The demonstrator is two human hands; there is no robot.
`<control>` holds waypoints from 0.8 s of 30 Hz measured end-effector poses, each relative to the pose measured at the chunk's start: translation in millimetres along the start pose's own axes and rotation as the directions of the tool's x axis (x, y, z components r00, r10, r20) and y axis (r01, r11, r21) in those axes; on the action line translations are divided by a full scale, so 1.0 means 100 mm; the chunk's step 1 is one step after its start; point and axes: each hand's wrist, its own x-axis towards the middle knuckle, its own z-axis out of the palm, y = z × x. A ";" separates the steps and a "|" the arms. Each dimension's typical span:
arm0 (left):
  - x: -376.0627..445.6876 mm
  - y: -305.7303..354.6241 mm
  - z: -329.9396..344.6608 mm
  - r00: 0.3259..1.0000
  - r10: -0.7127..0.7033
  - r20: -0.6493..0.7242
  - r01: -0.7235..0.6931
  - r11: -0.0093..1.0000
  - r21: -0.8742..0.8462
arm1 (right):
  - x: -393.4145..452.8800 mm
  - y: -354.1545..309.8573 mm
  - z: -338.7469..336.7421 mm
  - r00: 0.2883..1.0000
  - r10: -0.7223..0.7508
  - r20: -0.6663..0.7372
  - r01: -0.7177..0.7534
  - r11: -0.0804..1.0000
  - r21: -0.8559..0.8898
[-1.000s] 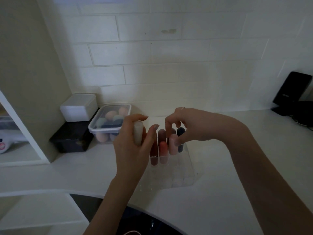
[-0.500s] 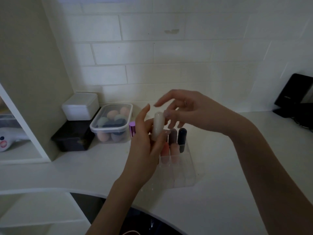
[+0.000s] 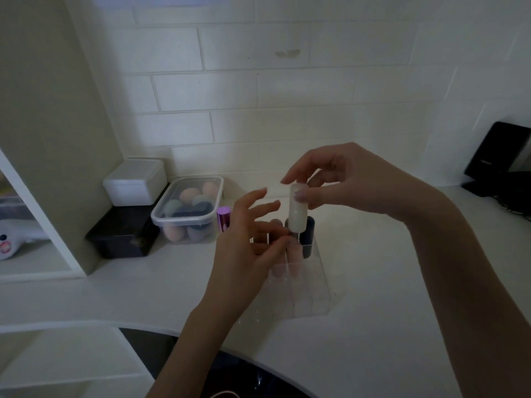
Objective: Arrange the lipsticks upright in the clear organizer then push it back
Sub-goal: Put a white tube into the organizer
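Note:
The clear organizer [image 3: 311, 294] stands on the white counter [image 3: 373, 311] in the middle. Several lipsticks stand upright in its back slots, among them a dark navy one [image 3: 308, 234]. My right hand [image 3: 344, 182] pinches the top of a white lipstick [image 3: 297, 215] and holds it upright just above those slots. My left hand [image 3: 247, 248] hovers in front of the organizer, fingers spread and empty, hiding part of the lipsticks. A purple lipstick [image 3: 223, 218] stands on the counter left of the organizer.
A lidded clear box of makeup sponges [image 3: 188, 209] sits left of the organizer, beside a white box [image 3: 135, 182] stacked on a black box [image 3: 123, 239]. A black device [image 3: 500, 156] leans at the far right wall. A cabinet side [image 3: 51, 139] bounds the left.
The white lipstick passed from my left hand to my right hand, which now holds it over the organizer. My left hand opened and dropped slightly.

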 end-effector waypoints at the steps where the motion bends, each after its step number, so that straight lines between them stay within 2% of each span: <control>1: 0.00 0.02 0.00 1.000 0.014 0.000 -0.014 1.000 0.013 | 0.00 0.00 0.01 1.000 0.005 0.011 -0.006 1.000 0.025; 6: 0.00 0.05 0.04 0.998 0.061 -0.011 -0.060 0.996 0.069 | 0.03 0.03 0.04 0.998 0.032 0.049 -0.038 0.992 0.121; 8: -0.02 -0.02 0.05 0.995 0.104 -0.007 -0.101 0.977 0.189 | 0.01 0.06 0.00 0.995 0.059 0.084 -0.070 0.989 0.130; 10: -0.06 -0.12 0.05 0.985 0.174 0.002 -0.164 0.925 0.342 | -0.02 0.10 -0.05 0.988 0.086 0.128 -0.094 0.994 0.058; 11: -0.08 -0.18 0.04 0.971 0.238 -0.022 -0.209 0.888 0.409 | -0.03 0.12 -0.06 0.983 0.104 0.149 -0.104 0.995 -0.004; 13: -0.12 -0.28 0.01 0.900 0.422 -0.105 -0.305 0.785 0.540 | -0.02 0.15 -0.04 0.973 0.149 0.177 -0.129 0.984 -0.122; 15: -0.16 -0.34 -0.01 0.838 0.504 -0.210 -0.299 0.745 0.596 | 0.00 0.15 0.00 0.965 0.188 0.183 -0.145 0.964 -0.225; 17: -0.19 -0.36 -0.05 0.833 0.472 -0.288 -0.245 0.781 0.574 | 0.03 0.14 0.06 0.961 0.204 0.185 -0.135 0.934 -0.332; 19: -0.21 -0.39 -0.10 0.862 0.364 -0.354 -0.140 0.841 0.523 | 0.04 0.13 0.12 0.962 0.205 0.183 -0.113 0.902 -0.416; 21: -0.24 -0.43 -0.15 0.879 0.252 -0.406 -0.043 0.888 0.458 | 0.05 0.13 0.17 0.953 0.239 0.188 -0.131 0.881 -0.455; 24: -0.30 -0.47 -0.19 0.879 0.161 -0.448 0.023 0.926 0.377 | 0.07 0.17 0.23 0.927 0.315 0.204 -0.181 0.850 -0.495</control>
